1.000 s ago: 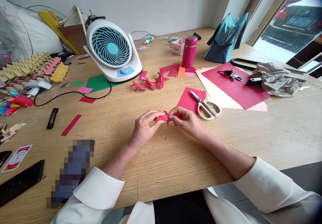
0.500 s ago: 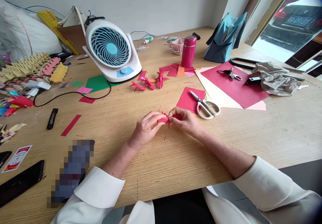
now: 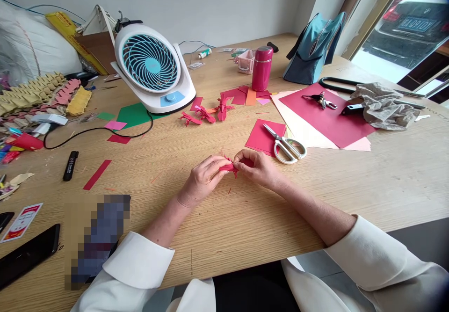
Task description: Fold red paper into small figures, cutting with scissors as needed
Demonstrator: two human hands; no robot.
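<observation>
Peering in remotely, I find a black phone (image 3: 31, 255) cut off at left, then an unreadable pixelated patch (image 3: 100, 242). The left hand (image 3: 202, 176) pinches a folded red paper piece (image 3: 230, 167) over the table (image 3: 199, 246); the right hand (image 3: 259, 169) apparently grips its other end, hiding most folds.

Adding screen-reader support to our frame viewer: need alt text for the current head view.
A person's left hand and right hand pinch a small folded red paper piece at a wooden table. Just beyond the right hand, white-handled scissors lie partly over red paper. Farther back are folded red figures, a fan and a magenta flask.
</observation>
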